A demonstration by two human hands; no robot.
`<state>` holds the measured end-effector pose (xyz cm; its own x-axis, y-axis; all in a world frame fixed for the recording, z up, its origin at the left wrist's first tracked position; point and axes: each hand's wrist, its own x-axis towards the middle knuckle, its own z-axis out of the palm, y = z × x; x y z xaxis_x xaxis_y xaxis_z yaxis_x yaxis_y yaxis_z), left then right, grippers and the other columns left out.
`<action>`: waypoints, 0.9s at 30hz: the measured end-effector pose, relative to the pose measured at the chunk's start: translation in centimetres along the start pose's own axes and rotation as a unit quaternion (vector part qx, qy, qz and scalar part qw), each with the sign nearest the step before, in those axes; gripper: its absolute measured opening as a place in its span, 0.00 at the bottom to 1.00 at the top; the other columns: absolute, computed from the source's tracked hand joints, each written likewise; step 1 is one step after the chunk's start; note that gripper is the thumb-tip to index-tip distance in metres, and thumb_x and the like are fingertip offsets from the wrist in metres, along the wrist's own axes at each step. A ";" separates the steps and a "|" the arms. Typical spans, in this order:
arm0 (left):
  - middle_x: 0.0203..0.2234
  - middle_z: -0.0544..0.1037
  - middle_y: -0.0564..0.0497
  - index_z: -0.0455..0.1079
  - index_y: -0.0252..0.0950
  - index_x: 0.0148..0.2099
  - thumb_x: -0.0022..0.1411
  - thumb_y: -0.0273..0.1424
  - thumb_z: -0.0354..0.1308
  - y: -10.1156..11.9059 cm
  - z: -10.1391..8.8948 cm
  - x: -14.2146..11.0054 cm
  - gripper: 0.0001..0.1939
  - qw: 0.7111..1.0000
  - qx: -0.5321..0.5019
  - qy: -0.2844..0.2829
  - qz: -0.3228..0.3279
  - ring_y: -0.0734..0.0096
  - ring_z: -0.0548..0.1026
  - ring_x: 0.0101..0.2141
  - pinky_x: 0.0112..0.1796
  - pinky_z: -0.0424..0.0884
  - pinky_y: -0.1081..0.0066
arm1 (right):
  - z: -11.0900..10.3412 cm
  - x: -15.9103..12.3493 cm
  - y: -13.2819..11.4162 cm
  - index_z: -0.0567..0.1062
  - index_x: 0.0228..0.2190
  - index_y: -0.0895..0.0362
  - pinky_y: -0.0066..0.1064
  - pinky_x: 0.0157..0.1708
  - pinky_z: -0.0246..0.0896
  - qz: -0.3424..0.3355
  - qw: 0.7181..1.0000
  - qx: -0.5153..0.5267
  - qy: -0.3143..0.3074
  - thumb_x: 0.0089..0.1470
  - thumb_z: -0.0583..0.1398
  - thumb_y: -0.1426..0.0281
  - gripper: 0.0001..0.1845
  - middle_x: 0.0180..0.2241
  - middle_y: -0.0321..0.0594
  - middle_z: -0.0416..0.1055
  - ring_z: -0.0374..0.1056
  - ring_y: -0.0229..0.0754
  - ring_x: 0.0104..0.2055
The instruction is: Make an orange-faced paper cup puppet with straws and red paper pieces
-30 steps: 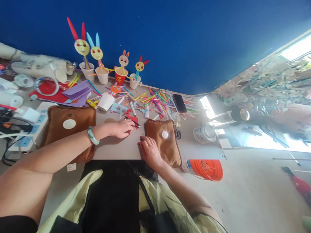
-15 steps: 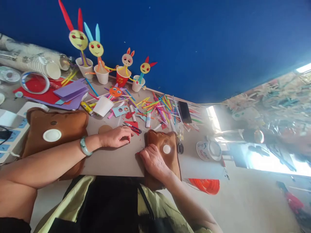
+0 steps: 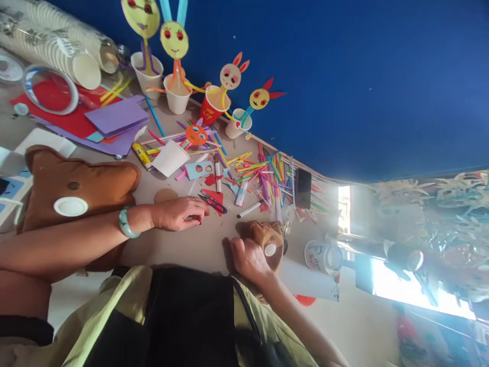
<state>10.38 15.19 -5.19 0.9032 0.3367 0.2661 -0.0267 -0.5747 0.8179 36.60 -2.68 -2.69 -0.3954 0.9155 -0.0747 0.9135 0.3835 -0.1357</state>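
My left hand (image 3: 179, 213) rests on the table, its fingers loosely bent and the thumb apart, with nothing held. A green bangle (image 3: 126, 224) circles that wrist. Just past its fingertips lie dark thread snips (image 3: 213, 202) on a scrap of red paper. My right hand (image 3: 250, 259) is closed at the left side of a small brown padded bag (image 3: 274, 237) with a round white disc; the fingertips are hidden. Under my left forearm lies a larger brown padded bag (image 3: 103, 178) with a similar white disc.
Paper-cup rabbit figures (image 3: 178, 94) stand along the blue wall. An orange-faced figure (image 3: 196, 135) lies on its side before them. Coloured sticks (image 3: 263, 171), a glue stick (image 3: 241, 193), a phone (image 3: 303, 188), a tub (image 3: 323, 257) and purple paper (image 3: 114, 117) cover the back and sides.
The view has tilted and shifted, so the figures sit higher. My right hand and the small brown bag have come nearer the table's front edge. My left hand stays beside the snips.
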 end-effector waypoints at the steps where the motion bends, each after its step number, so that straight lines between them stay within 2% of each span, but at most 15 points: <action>1: 0.44 0.81 0.43 0.73 0.36 0.34 0.64 0.24 0.57 0.0 0.0 0.0 0.06 1.000 -0.002 0.002 0.002 0.62 0.77 0.49 0.51 0.72 0.65 | -0.2 -0.3 0.7 0.67 0.37 0.57 0.31 0.26 0.47 0.009 1.000 -0.005 0.004 0.64 0.51 0.74 0.05 0.20 0.35 0.67 0.61 0.40 0.21; 5: 0.44 0.81 0.44 0.73 0.37 0.34 0.64 0.24 0.58 -0.4 0.2 -0.2 0.06 1.000 0.000 0.007 0.012 0.64 0.77 0.48 0.51 0.72 0.65 | -0.3 -0.4 2.4 0.66 0.38 0.57 0.31 0.24 0.52 0.025 0.997 0.024 0.067 0.66 0.51 0.72 0.05 0.22 0.38 0.70 0.64 0.41 0.22; 10: 0.42 0.81 0.44 0.73 0.36 0.33 0.64 0.25 0.57 -0.9 0.4 -0.1 0.06 1.000 0.016 -0.007 0.023 0.63 0.76 0.48 0.52 0.71 0.64 | 0.8 1.8 1.3 0.66 0.38 0.55 0.31 0.27 0.59 0.018 0.985 0.108 0.132 0.65 0.51 0.72 0.04 0.25 0.39 0.72 0.67 0.41 0.24; 13: 0.40 0.81 0.45 0.74 0.36 0.34 0.65 0.26 0.58 -0.8 0.3 0.2 0.06 0.999 0.023 -0.023 0.015 0.65 0.77 0.45 0.50 0.70 0.65 | 0.8 3.4 0.0 0.67 0.37 0.55 0.32 0.30 0.60 0.026 0.985 0.129 0.107 0.65 0.52 0.69 0.05 0.26 0.40 0.73 0.68 0.42 0.27; 16: 0.37 0.80 0.46 0.75 0.36 0.35 0.65 0.26 0.57 -0.5 0.1 0.5 0.06 0.999 0.041 -0.034 0.009 0.66 0.76 0.43 0.48 0.70 0.66 | -0.1 4.9 -1.3 0.67 0.36 0.54 0.31 0.31 0.59 0.098 0.975 0.192 0.045 0.65 0.52 0.68 0.06 0.29 0.41 0.75 0.70 0.43 0.29; 17: 0.37 0.80 0.47 0.75 0.36 0.35 0.65 0.26 0.56 -0.4 0.0 0.6 0.07 0.998 0.054 -0.034 0.008 0.65 0.76 0.43 0.48 0.70 0.66 | -0.4 5.4 -1.8 0.67 0.36 0.54 0.31 0.31 0.59 0.130 0.965 0.226 0.024 0.65 0.52 0.68 0.06 0.30 0.40 0.75 0.70 0.42 0.30; 20: 0.41 0.80 0.46 0.76 0.36 0.34 0.65 0.28 0.56 -0.3 -0.2 0.6 0.08 0.993 0.110 -0.032 -0.003 0.63 0.75 0.47 0.52 0.68 0.62 | -1.1 6.6 -3.4 0.67 0.32 0.53 0.29 0.30 0.58 0.202 0.918 0.341 -0.007 0.63 0.53 0.67 0.07 0.24 0.34 0.73 0.67 0.39 0.26; 23: 0.50 0.78 0.45 0.78 0.37 0.34 0.64 0.32 0.58 0.0 -0.4 0.5 0.08 0.986 0.160 -0.027 -0.037 0.57 0.71 0.56 0.58 0.64 0.55 | -0.9 7.2 -5.0 0.68 0.30 0.54 0.28 0.28 0.57 0.232 0.883 0.409 0.016 0.61 0.55 0.65 0.08 0.23 0.32 0.71 0.64 0.38 0.25; 27: 0.58 0.73 0.43 0.80 0.38 0.34 0.63 0.33 0.59 0.4 -0.4 0.4 0.09 0.979 0.183 -0.043 -0.085 0.49 0.66 0.61 0.59 0.60 0.46 | 0.3 7.1 -6.5 0.71 0.27 0.55 0.28 0.29 0.55 0.243 0.881 0.402 0.058 0.58 0.59 0.63 0.11 0.23 0.33 0.70 0.61 0.37 0.26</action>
<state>10.57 15.41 -4.49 0.9145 0.3954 0.0858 0.2675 -0.7500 0.6050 27.78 1.30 -2.58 0.0778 0.9718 -0.2224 0.5905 -0.2247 -0.7751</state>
